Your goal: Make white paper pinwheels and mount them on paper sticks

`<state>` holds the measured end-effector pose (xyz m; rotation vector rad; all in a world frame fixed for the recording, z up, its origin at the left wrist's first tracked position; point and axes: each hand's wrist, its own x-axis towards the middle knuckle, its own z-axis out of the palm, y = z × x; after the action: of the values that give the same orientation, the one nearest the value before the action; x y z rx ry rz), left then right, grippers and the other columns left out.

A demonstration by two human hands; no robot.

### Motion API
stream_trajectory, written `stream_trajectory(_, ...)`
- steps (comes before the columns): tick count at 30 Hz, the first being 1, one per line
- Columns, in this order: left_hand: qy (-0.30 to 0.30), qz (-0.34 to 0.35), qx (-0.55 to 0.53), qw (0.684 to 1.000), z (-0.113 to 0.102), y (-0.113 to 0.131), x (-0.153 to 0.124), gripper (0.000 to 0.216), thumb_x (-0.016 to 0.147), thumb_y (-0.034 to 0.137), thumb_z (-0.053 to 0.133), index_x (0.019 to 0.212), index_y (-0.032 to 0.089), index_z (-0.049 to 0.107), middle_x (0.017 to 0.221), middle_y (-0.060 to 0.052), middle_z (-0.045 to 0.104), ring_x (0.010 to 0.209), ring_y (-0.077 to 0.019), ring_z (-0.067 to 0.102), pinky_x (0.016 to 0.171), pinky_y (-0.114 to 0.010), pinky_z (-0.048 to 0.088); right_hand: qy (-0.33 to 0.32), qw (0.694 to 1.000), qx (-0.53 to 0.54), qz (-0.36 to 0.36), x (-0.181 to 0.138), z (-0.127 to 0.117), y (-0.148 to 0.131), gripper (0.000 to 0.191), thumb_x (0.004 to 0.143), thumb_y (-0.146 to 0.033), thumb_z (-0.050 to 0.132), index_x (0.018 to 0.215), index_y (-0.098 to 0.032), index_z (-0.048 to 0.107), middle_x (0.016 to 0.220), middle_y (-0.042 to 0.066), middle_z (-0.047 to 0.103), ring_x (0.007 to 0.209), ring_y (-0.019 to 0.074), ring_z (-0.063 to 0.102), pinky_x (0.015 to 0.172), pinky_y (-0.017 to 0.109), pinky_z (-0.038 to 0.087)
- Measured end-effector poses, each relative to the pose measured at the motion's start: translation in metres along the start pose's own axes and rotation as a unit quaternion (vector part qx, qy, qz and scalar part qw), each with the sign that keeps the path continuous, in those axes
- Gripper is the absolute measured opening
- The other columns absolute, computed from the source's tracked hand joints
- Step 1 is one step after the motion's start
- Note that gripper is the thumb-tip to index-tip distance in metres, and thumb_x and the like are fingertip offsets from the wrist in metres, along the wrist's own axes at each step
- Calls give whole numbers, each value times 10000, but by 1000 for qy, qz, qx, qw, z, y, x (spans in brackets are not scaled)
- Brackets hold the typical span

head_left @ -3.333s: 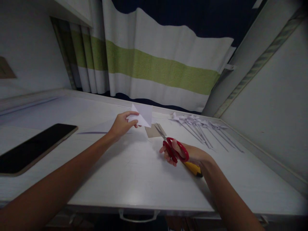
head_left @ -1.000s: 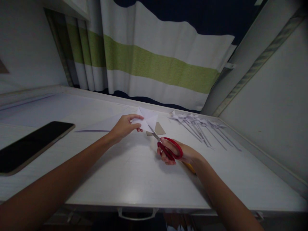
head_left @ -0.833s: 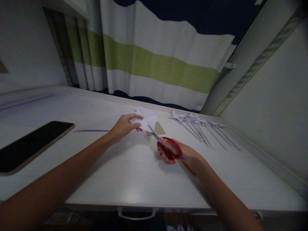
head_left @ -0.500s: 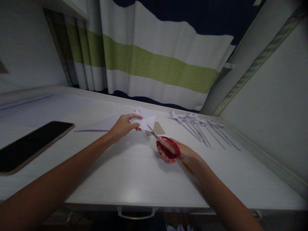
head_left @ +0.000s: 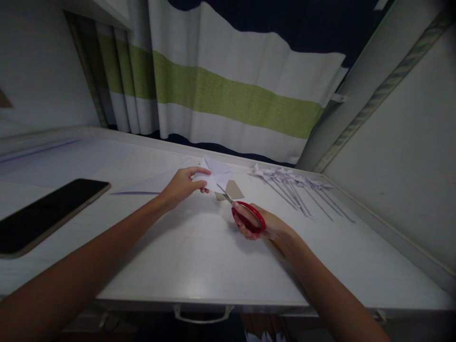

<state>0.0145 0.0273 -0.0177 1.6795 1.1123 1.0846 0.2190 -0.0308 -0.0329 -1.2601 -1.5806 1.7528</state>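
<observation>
Between the thumb and fingers of my left hand is a folded piece of white paper, held a little above the desk. My right hand grips a pair of red-handled scissors, fingers through the loops. The metal blades point up and left, and their tips are at the lower edge of the paper. Under the paper and blades, a small grey-beige card lies partly covered. Part of a yellowish stick shows beneath my right wrist.
A dark phone lies at the left. Behind my left hand is a larger white paper sheet. Several folded paper shapes on thin stems lie at the right, near the wall. A striped curtain hangs behind the white desk.
The scissor blades have come closer together, and the handles have shifted slightly up and left. The paper's right flap has changed shape a little. My left hand has stayed almost still.
</observation>
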Motion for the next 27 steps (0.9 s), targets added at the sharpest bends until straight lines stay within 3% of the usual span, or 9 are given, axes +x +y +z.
stream_trajectory(7, -7, 4, -1, 1000, -1, -4, 2, 344, 648, 145, 540, 992, 128, 554, 539, 23, 568, 580, -134, 600, 598, -226, 412, 5, 999, -35, -20, 0, -4, 0, 418, 768, -537, 379, 598, -159, 437, 372, -32, 439, 293, 60, 383, 282, 180, 250)
stream_trajectory(12, 16, -10, 27, 999, -1, -6, 3, 354, 638, 160, 547, 989, 125, 560, 547, 10, 587, 586, -143, 603, 583, -228, 411, -24, 997, -79, -5, -14, -21, -12, 458, 744, -556, 398, 640, -121, 493, 404, -37, 442, 304, 48, 373, 289, 169, 243)
stream_trajectory(14, 17, -16, 22, 999, -1, -7, 3, 361, 640, 169, 549, 997, 115, 551, 527, 13, 582, 608, -152, 611, 584, -224, 415, 28, 985, -168, 20, -19, -32, -15, 465, 751, -544, 396, 691, -104, 533, 431, -32, 452, 317, 41, 362, 314, 174, 272)
stream_trajectory(16, 14, -26, 19, 999, 0, -9, 3, 347, 647, 186, 551, 984, 105, 548, 541, 0, 598, 607, -153, 610, 581, -223, 422, 147, 937, -312, 63, -19, -44, -14, 456, 772, -514, 380, 719, -99, 561, 488, 7, 506, 362, 55, 406, 360, 188, 314)
stream_trajectory(17, 10, -34, 20, 999, 1, -10, 4, 328, 653, 199, 552, 966, 102, 552, 562, -13, 611, 594, -149, 606, 577, -225, 428, 218, 892, -386, 92, -18, -51, -12, 447, 778, -500, 376, 724, -100, 569, 536, 38, 544, 405, 75, 450, 391, 201, 337)
stream_trajectory(20, -14, -53, 24, 998, 4, -15, 4, 260, 679, 262, 545, 881, 100, 570, 618, -50, 637, 551, -144, 596, 564, -237, 444, 326, 808, -473, 135, -12, -67, -1, 362, 764, -422, 438, 800, -87, 571, 745, 145, 606, 611, 171, 557, 489, 252, 370)
stream_trajectory(24, -67, -84, 25, 994, 8, -17, 5, 255, 740, 324, 487, 803, 92, 572, 534, -63, 616, 457, -148, 565, 472, -240, 431, 375, 757, -512, 154, -6, -76, 13, 300, 749, -330, 476, 894, -79, 558, 900, 200, 593, 812, 270, 563, 594, 306, 380)
stream_trajectory(27, -78, -130, 23, 988, 11, -11, 2, 344, 777, 369, 440, 848, 57, 565, 529, -95, 608, 445, -171, 569, 388, -233, 384, 391, 740, -526, 151, -5, -77, 19, 293, 746, -294, 488, 930, -76, 555, 937, 206, 584, 866, 292, 550, 649, 330, 384)
